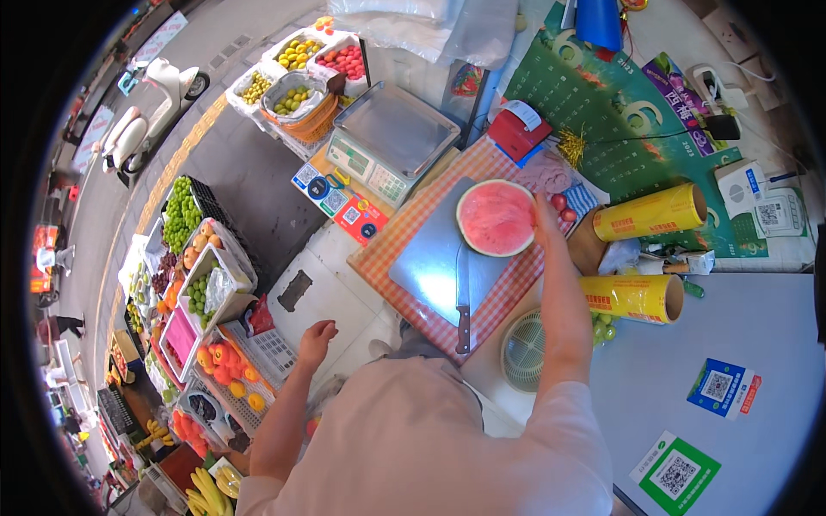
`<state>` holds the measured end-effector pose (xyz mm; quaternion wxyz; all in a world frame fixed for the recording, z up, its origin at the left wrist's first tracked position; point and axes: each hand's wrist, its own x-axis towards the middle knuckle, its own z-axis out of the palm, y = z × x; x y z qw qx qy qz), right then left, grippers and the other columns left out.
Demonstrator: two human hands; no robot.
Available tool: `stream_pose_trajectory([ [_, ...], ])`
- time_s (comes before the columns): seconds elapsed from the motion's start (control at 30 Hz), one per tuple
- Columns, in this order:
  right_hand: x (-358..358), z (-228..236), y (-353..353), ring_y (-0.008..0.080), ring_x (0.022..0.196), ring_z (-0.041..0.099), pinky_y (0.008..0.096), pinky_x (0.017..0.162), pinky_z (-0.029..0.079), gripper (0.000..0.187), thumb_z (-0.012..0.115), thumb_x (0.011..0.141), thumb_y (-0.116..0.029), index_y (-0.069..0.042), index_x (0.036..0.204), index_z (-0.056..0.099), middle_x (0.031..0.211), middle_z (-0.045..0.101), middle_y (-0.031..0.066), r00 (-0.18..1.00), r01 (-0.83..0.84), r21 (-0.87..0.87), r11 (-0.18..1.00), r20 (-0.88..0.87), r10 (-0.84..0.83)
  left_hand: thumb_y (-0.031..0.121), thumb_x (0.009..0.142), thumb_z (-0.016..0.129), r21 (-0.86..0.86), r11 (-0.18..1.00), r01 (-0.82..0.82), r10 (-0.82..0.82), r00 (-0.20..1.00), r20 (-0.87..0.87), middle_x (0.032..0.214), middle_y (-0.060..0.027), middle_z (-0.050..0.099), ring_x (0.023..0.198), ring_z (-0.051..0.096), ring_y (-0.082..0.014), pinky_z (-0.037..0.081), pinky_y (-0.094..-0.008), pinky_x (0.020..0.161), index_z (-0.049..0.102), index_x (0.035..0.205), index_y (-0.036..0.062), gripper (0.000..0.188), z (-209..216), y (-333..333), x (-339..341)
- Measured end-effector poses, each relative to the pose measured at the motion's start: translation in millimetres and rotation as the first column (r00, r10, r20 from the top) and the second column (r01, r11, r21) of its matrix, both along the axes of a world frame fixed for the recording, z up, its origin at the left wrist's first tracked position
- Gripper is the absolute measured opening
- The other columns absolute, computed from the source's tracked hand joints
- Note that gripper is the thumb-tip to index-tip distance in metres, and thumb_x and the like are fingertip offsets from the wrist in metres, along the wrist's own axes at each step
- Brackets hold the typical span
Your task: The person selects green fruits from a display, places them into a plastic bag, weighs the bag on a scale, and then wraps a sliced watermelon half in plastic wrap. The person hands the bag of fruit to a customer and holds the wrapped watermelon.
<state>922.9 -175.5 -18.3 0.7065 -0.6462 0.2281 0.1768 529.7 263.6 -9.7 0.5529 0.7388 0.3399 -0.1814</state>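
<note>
A cut watermelon half (496, 217), its pink flesh facing up, lies on a grey cutting board (430, 249). My right hand (545, 224) holds its right edge, the fingers partly hidden behind the rind. Just below the melon, a long knife (463, 297) with a dark handle rests on the board, its handle toward me. My left hand (317, 340) hangs in the air left of the table, loosely bent and with nothing visible in it. Under the board is a red-and-white checked cloth (508, 314).
A metal-topped scale (396, 129) stands beyond the board. Crates of fruit, one with green grapes (181, 211), line the left side. Two yellow film rolls (645, 215) lie on the right, near a green basket (523, 348). A red box (519, 131) sits behind the melon.
</note>
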Motion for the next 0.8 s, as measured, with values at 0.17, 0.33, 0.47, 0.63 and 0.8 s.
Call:
stream_pose_trajectory([
  [0.17,9,20,39,0.0149,0.074,0.057,0.0294,0.063,0.045,0.058,0.042,0.087,-0.057,-0.004,0.103,0.06,0.086,0.062,0.0044,0.947,-0.314,-0.044,0.948,-0.078,0.31,0.027,0.09,0.049,-0.056,0.998,0.033,-0.036,0.998,-0.042,0.094,-0.0087,0.065,0.087,0.061,-0.0158,0.046,-0.0286,0.074,0.057,0.111,0.0012,0.035,-8,-25,13],
  [0.33,17,44,63,0.0215,0.077,0.059,0.0327,0.066,0.045,0.048,0.044,0.089,-0.044,0.002,0.095,0.06,0.089,0.064,0.0108,0.897,-0.352,-0.278,0.894,0.174,0.407,0.028,0.09,0.047,-0.048,0.982,0.182,-0.184,0.982,-0.037,0.095,-0.0089,0.065,0.087,0.061,-0.0163,0.046,-0.0289,0.076,0.057,0.111,0.0014,0.035,13,-51,57],
  [0.47,-44,51,60,0.0292,0.08,0.059,0.0353,0.073,0.045,0.037,0.046,0.089,-0.03,0.004,0.094,0.061,0.09,0.063,0.0183,0.822,0.283,-0.463,0.84,0.568,0.036,0.033,0.091,0.044,-0.152,0.98,0.128,-0.135,0.99,-0.032,0.096,-0.0065,0.064,0.09,0.059,-0.0146,0.044,-0.0287,0.077,0.058,0.11,0.0029,0.038,22,-58,99],
  [0.63,-231,27,72,0.0346,0.089,0.057,0.0432,0.078,0.045,0.029,0.052,0.082,-0.023,0.002,0.097,0.054,0.092,0.058,0.0199,0.942,-0.063,-0.914,0.401,0.079,0.327,0.043,0.093,0.036,-0.329,0.944,-0.014,0.013,1.0,-0.005,0.099,-0.0072,0.063,0.089,0.059,-0.0174,0.044,-0.0318,0.078,0.054,0.115,0.0044,0.048,8,-68,156],
  [0.8,-285,10,98,0.0307,0.083,0.06,0.0425,0.069,0.048,0.036,0.059,0.075,-0.02,0.001,0.104,0.05,0.086,0.059,0.0197,0.897,-0.331,-0.88,0.34,-0.181,0.403,0.052,0.092,0.03,-0.498,0.865,-0.063,0.073,0.997,0.0,0.119,-0.0146,0.052,0.106,0.051,-0.0232,0.039,-0.0391,0.088,0.039,0.129,0.0051,0.061,-6,-103,236],
])
